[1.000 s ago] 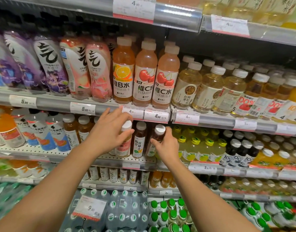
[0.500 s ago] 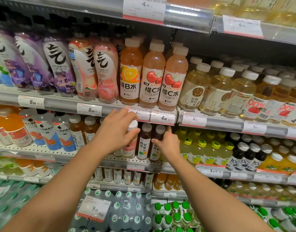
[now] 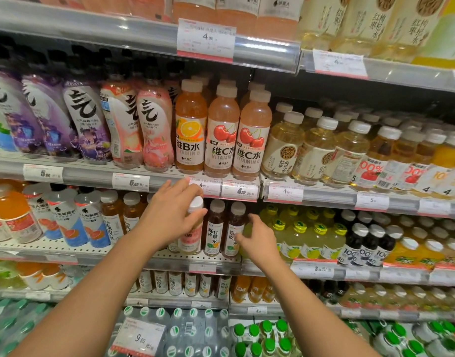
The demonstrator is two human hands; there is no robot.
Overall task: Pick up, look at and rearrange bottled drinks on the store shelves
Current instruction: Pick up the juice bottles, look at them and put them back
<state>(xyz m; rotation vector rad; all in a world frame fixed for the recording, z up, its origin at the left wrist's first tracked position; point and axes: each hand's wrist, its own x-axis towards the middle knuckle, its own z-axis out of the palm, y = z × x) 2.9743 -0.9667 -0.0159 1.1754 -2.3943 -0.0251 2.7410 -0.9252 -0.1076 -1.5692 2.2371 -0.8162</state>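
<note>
On the middle shelf (image 3: 169,256), my left hand (image 3: 169,217) grips a white-capped bottle with a pink label (image 3: 194,234) by its upper part; the bottle stands upright at the shelf's front. To its right stand two dark tea bottles with beige caps, one (image 3: 215,228) free and the other (image 3: 233,228) held by my right hand (image 3: 258,239). My right thumb lies across that bottle's label and the fingers curl round its right side.
Orange and cherry vitamin water bottles (image 3: 222,135) stand on the shelf above, with price tags (image 3: 239,191) just over my hands. Yellow-green bottles (image 3: 298,235) crowd the right, amber tea bottles (image 3: 118,217) the left. Water packs (image 3: 195,331) sit below.
My right hand has slid down from the dark bottle's cap to its body. My left hand keeps its grip on the pink-label bottle. The view has moved closer.
</note>
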